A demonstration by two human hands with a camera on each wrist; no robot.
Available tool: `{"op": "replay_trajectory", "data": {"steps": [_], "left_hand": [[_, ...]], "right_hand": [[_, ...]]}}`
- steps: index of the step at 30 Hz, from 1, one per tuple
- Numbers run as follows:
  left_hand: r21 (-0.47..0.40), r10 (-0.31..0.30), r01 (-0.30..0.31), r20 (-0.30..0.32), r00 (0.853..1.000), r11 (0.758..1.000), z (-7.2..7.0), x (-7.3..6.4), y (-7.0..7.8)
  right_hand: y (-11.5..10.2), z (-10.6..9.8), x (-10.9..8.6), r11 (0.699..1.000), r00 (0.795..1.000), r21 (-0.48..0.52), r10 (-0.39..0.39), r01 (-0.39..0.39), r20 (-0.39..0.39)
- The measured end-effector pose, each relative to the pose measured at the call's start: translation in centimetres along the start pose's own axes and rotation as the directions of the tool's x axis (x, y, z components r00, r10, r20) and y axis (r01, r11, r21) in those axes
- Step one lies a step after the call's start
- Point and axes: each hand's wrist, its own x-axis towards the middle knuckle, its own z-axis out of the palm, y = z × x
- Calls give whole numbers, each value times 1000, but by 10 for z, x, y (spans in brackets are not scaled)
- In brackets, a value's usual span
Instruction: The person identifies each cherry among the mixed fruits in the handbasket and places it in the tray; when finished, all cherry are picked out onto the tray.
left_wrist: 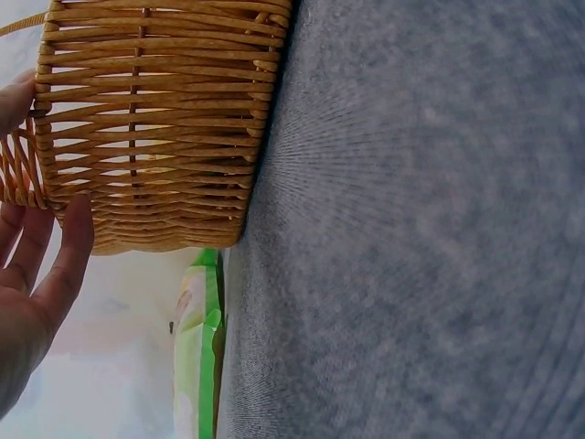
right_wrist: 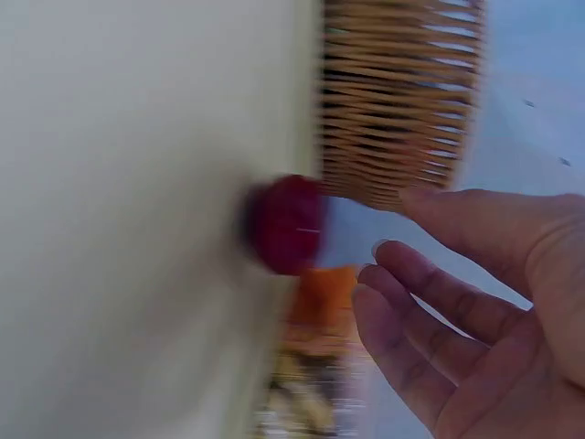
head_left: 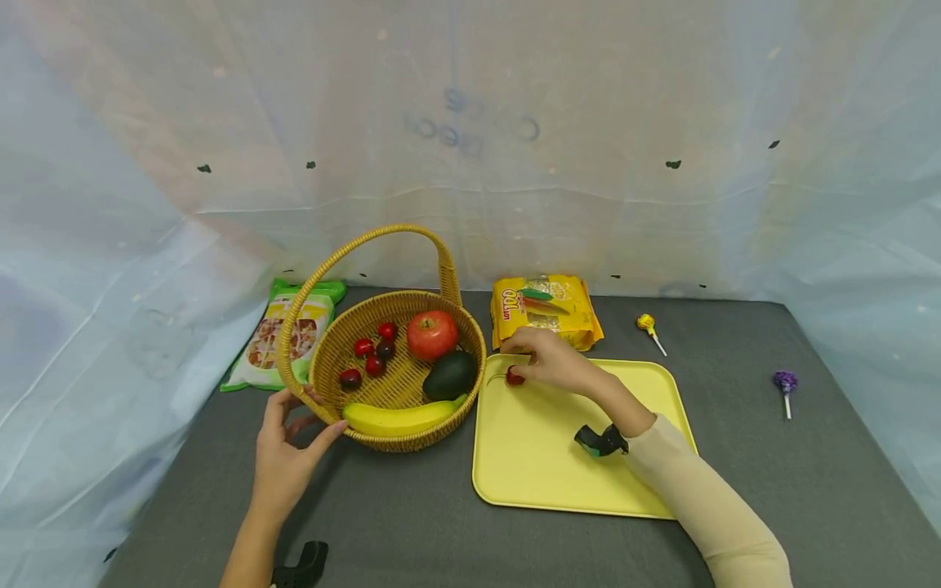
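Note:
My left hand (head_left: 283, 457) holds the wicker basket (head_left: 412, 445) at its left side, where the arched handle meets the rim. The thumb lies on the rim and the fingers go round the handle's base. Inside the basket are a banana (head_left: 400, 420), an avocado (head_left: 450, 376), a red apple (head_left: 432, 335) and several cherries (head_left: 376, 365). A dark red cherry (right_wrist: 291, 225) with a stem rests on the yellow tray (head_left: 544, 465). Over it is my right hand (head_left: 551, 359); in the right wrist view its thumb and fingers are spread apart, with a gap to the cherry.
A green and white snack bag (head_left: 283, 339) lies behind the basket's left side. The yellow snack packet (head_left: 547, 310) sits behind the tray. To the right are a yellow lollipop (head_left: 647, 322) and a purple lollipop (head_left: 785, 380) on the grey tabletop (head_left: 412, 523).

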Motion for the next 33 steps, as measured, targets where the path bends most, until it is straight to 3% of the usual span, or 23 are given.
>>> {"op": "replay_trajectory", "data": {"steps": [5,8,10,13,17,20,23,28,33], "left_hand": [[-15,10,-10,-1,1000,1000,-1,1,2],[-10,9,-9,-4,1000,1000,-2,1,1],[-2,11,-11,-4,1000,1000,-3,1,1],[3,8,-8,-6,1000,1000,-3,0,2],[7,-9,9,-7,1000,1000,-4,0,2],[10,-17,17,-8,1000,1000,-4,-1,2],[3,-15,15,-9,1000,1000,-3,-1,2],[-9,-4,4,-2,1000,1000,-1,-1,1],[-12,-5,5,-2,1000,1000,1,-1,0]], "right_hand": [[-20,-16,19,996,993,80,-42,51,-107],[-37,-16,42,988,992,121,-80,91,-96],[-49,-11,60,982,992,145,-117,121,-36],[-69,-1,91,974,980,174,-164,142,114],[-93,19,132,963,918,223,-218,148,331],[-105,37,158,956,867,263,-239,131,437],[-108,55,176,952,845,298,-221,76,488],[-103,78,189,950,845,312,-157,-13,511],[-100,89,192,954,841,299,-132,-38,525]]}}
